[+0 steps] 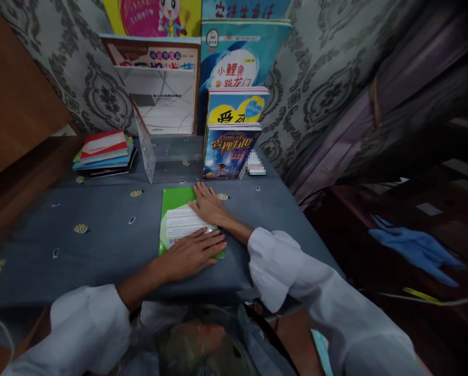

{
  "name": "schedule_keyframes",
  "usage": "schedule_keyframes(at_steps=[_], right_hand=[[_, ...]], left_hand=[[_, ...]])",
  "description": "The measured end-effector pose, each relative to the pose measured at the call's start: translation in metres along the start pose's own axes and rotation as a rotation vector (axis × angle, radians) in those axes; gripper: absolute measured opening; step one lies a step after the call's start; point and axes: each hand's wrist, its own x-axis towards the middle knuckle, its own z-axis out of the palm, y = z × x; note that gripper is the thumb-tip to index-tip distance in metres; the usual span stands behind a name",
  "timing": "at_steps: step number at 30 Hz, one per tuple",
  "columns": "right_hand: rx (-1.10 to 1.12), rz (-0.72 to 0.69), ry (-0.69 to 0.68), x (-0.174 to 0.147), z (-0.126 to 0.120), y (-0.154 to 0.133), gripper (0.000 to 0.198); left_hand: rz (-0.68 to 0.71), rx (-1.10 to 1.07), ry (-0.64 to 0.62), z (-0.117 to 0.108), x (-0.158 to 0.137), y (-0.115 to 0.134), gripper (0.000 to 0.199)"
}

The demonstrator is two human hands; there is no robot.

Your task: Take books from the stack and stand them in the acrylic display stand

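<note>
A thin green book lies flat on the dark grey table cover, close to the front edge, with a pale panel of printed text facing up. Across its lower right part rests my left hand, palm down and fingers stretched to the right. My right hand lies flat over the book's upper right side, fingers extended forward. Neither hand grips anything. Beyond the book stands a clear acrylic rack with several books upright in tiers. Nearest in it is a dark blue book.
A stack of books with a red one on top sits at the back left. Behind the rack hangs a patterned grey curtain. Right of the table, a blue cloth lies on a dark reddish surface. A wooden panel borders the left.
</note>
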Motion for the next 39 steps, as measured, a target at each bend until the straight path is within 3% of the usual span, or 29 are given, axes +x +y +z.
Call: schedule_keyframes(at_steps=[6,11,16,20,27,30,35,37,39], right_hand=[[0.112,-0.184,-0.039,-0.023,-0.010,0.017,0.055],[0.227,-0.236,-0.100,-0.036,-0.022,0.030,0.050],[0.182,-0.232,-0.107,-0.042,-0.025,0.026,0.050],[0.108,-0.231,-0.086,-0.047,-0.025,0.019,0.049],[0.034,-0.369,-0.172,-0.091,-0.035,0.009,0.057],[0.005,-0.448,-0.232,-0.125,-0.045,0.001,0.075],[0.014,-0.572,-0.328,-0.180,-0.059,-0.016,0.116],[-0.001,-0.579,-0.346,-0.195,-0.059,-0.021,0.115],[-0.032,-0.564,-0.318,-0.204,-0.056,-0.025,0.099]], left_hand=[[-0.026,-0.112,0.020,-0.006,-0.003,-0.001,0.051],[-0.125,-0.272,0.096,-0.021,-0.012,-0.018,0.051],[-0.406,-0.142,0.135,-0.025,-0.038,-0.060,0.063],[-0.449,-0.082,0.037,-0.023,-0.060,-0.071,0.069],[-0.362,0.031,0.004,-0.021,-0.087,-0.044,0.069],[-0.303,0.052,-0.012,-0.019,-0.102,-0.026,0.075],[-0.228,0.020,-0.035,-0.018,-0.125,0.014,0.105],[-0.212,-0.020,-0.059,-0.022,-0.131,0.027,0.115],[-0.205,-0.063,-0.099,-0.027,-0.135,0.036,0.123]])
